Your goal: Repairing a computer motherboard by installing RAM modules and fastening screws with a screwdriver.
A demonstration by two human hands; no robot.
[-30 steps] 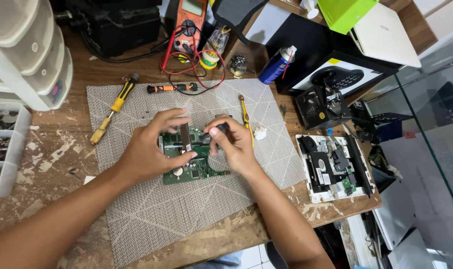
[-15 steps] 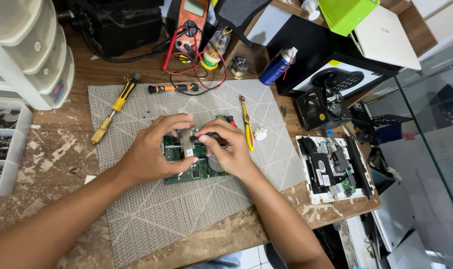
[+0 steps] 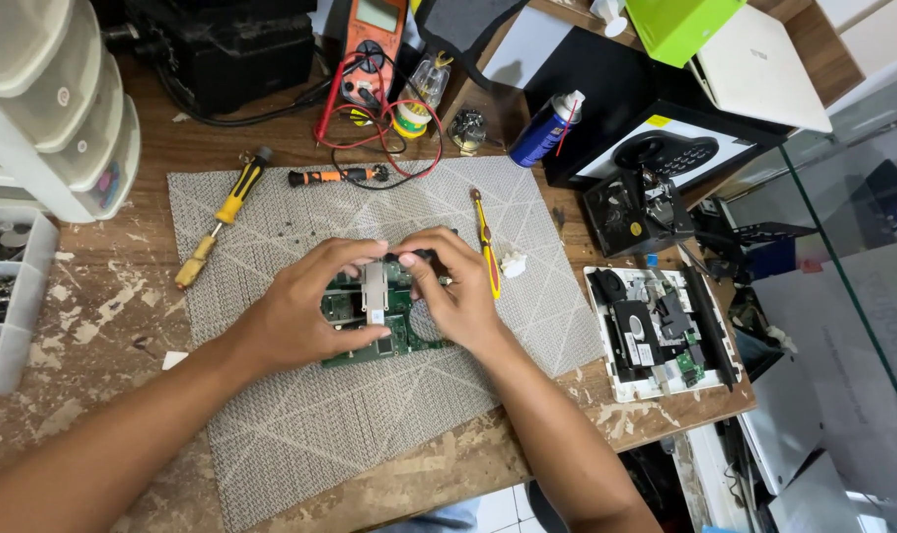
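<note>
Both hands are at work over a green circuit board [image 3: 394,331] lying flat near the middle of a grey woven mat [image 3: 300,434] on a worn wooden bench [image 3: 93,306]. The left hand [image 3: 296,316] rests on the board's left half; its fingers [image 3: 355,252] curl in narrowly and, with the thumb, pinch a small pale grey rectangular part [image 3: 374,291] that stands over the board's centre. The right hand [image 3: 458,291] comes in from the other side, fingertips pressed close against the top of the same part and a dark piece just beside it; I cannot tell whether it grips the part or only steadies it. Judged state of work: the board is already out of any housing and bare on the mat, while the grey part is not clearly free of it, nor clearly seated, so the fitting or lifting step looks unfinished. Just right of the right-hand fingers lies a yellow-handled tool [image 3: 485,257], untouched, with a small white scrap [image 3: 513,264] beside it. Well to the left of the left hand lies a yellow screwdriver [image 3: 217,222]; beyond the fingertips, an orange and black screwdriver [image 3: 335,176] and an orange meter [image 3: 374,44] with red and black leads. Far right of the hands, an opened device in a white tray [image 3: 656,331].
</note>
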